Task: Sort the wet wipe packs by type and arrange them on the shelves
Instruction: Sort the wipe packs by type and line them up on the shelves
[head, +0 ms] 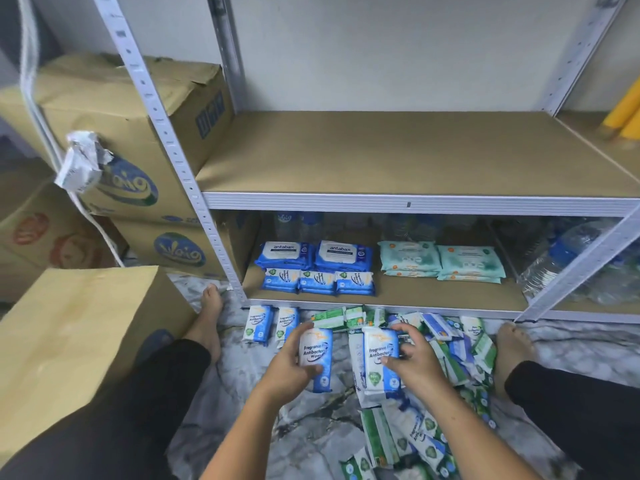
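Fingers of the left hand (pixel 289 363) curl round one glossy blue-and-white plastic wipe pack (pixel 317 356) while the right hand (pixel 414 363) grips a second matching pack (pixel 379 362), both above the crinkled pile of packs (pixel 453 355) on the marble-patterned floor (pixel 311 427) before the lowest brown fibreboard shelf (pixel 433 294).
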A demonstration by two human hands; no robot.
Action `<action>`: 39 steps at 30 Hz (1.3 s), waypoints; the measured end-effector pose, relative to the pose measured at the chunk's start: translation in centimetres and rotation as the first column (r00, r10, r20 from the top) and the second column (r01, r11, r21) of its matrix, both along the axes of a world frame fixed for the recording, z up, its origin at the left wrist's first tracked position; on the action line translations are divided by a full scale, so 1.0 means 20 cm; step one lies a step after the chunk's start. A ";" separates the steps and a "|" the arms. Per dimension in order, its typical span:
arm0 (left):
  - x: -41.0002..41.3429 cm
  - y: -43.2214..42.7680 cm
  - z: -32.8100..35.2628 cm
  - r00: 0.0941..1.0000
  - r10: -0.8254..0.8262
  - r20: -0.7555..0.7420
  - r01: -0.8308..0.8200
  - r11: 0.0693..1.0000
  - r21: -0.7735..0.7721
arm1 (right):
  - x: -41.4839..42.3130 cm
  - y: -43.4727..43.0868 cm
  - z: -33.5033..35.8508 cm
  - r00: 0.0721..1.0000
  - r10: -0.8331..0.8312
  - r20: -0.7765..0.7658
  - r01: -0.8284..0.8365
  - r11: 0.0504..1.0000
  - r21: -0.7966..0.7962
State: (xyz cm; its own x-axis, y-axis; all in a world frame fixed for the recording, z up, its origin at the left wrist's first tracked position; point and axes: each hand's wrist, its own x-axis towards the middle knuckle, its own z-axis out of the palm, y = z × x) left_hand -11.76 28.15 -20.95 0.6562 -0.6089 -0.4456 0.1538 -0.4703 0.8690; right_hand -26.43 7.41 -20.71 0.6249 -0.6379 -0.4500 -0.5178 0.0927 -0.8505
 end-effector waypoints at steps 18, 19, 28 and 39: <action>0.65 0.35 -0.50 0.990 -0.082 0.118 0.007 0.846 0.534 | 0.52 0.38 -0.54 0.985 0.083 -0.152 -0.064 0.990 0.129; 0.69 0.37 -0.56 0.990 -0.079 0.119 0.001 0.836 0.549 | 0.56 0.41 -0.61 0.981 0.086 -0.175 -0.063 0.989 0.131; 0.93 0.45 -1.14 0.985 0.145 0.089 -0.170 0.849 0.499 | 0.89 0.62 -1.20 0.965 0.018 -0.263 0.019 0.991 0.136; 0.88 0.42 -1.22 0.935 0.319 0.155 -0.353 0.880 0.319 | 0.97 0.69 -1.32 0.969 -0.029 -0.245 -0.025 0.977 -0.212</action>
